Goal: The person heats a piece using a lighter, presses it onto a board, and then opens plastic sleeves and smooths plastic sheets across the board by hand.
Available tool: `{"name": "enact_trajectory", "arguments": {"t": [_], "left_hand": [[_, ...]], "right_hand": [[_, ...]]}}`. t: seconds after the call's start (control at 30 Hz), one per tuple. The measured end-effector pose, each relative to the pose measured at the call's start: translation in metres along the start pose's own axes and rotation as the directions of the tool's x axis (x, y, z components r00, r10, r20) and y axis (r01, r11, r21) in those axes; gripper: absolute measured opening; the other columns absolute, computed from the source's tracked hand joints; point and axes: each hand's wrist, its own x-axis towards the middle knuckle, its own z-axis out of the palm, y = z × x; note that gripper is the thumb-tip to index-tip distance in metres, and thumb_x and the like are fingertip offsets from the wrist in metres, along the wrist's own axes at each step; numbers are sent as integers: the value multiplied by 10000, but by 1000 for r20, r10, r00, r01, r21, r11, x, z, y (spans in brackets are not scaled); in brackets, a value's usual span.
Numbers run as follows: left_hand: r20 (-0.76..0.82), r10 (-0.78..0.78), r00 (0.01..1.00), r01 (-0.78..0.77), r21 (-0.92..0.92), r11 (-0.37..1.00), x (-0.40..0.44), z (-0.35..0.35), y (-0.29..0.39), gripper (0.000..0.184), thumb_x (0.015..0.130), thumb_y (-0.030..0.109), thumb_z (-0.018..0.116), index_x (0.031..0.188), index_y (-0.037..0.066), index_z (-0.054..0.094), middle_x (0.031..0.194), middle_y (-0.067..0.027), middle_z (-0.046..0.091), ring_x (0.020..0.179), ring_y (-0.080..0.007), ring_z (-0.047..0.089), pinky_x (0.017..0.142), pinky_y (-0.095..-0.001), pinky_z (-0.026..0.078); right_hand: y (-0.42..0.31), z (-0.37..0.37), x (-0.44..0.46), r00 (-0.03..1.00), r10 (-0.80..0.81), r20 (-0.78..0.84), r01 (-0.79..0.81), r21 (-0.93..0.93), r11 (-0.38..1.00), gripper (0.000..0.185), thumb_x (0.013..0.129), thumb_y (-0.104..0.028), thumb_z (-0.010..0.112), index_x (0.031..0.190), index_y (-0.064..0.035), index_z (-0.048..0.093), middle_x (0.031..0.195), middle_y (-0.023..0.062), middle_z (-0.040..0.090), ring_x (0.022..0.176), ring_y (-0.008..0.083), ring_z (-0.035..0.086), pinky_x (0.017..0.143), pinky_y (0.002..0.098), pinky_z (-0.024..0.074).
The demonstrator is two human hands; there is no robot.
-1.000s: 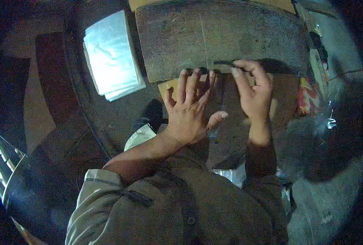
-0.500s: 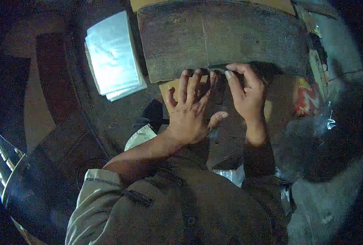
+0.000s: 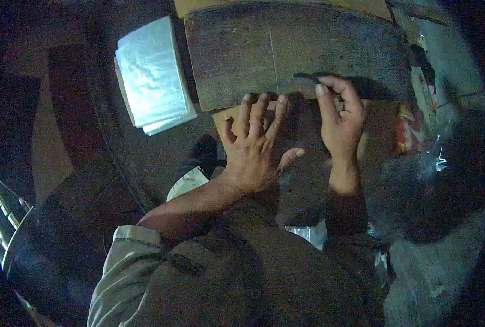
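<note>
A worn, dark wooden board [image 3: 231, 54] lies in front of me, with a thin pale line running down its middle. My left hand [image 3: 250, 158] rests with its fingers spread and fingertips on the board's near edge. Pinched between thumb and forefinger of my right hand [image 3: 344, 120] is a thin dark strip [image 3: 303, 76], whose free end points left over the board. Its exact kind cannot be made out in the dim light.
To the left lies a stack of shiny clear plastic sheets [image 3: 152, 76]. A red and yellow printed packet [image 3: 409, 131] sits at the right, with crumpled clear plastic [image 3: 440, 162] beside it. Tan cardboard [image 3: 219, 121] shows under the board's near edge.
My right hand has moved slightly right, away from my left fingers, carrying the thin dark strip, which now shows more plainly. My left hand has stayed almost still.
</note>
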Motion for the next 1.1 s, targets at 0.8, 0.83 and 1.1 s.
{"name": "enact_trajectory", "arguments": {"t": [0.8, 0.83, 1.1], "left_hand": [[-8, 2, 1000, -2, 10, 1000, 0, 1, 0, 822, 762, 675, 486, 1438, 271, 249, 1413, -171, 238, 1319, -404, 184, 976, -616, 188], [-9, 2, 1000, -2, -3, 1000, 0, 1, 0, 824, 761, 673, 490, 1438, 269, 251, 1416, -170, 236, 1321, -404, 182, 978, -615, 186], [-91, 17, 996, -17, 3, 1000, -2, 3, -2, 792, 761, 634, 514, 1422, 260, 292, 1426, -108, 282, 1319, -334, 239, 919, -558, 250]], "right_hand": [[-1, 5, -19, 995, 68, 74, -73, 74, 995, 118, 823, -71, 634, 930, -25, 618, 845, 92, 665, 785, 161, 636, 731, 278, 479], [-4, 5, -18, 995, 68, 75, -73, 74, 995, 118, 823, -71, 634, 930, -25, 618, 845, 92, 665, 785, 161, 636, 731, 278, 479], [-12, 8, -18, 994, 19, 110, -14, -52, 999, 131, 832, -78, 622, 947, -17, 607, 902, 105, 658, 854, 213, 648, 747, 295, 484]]}}
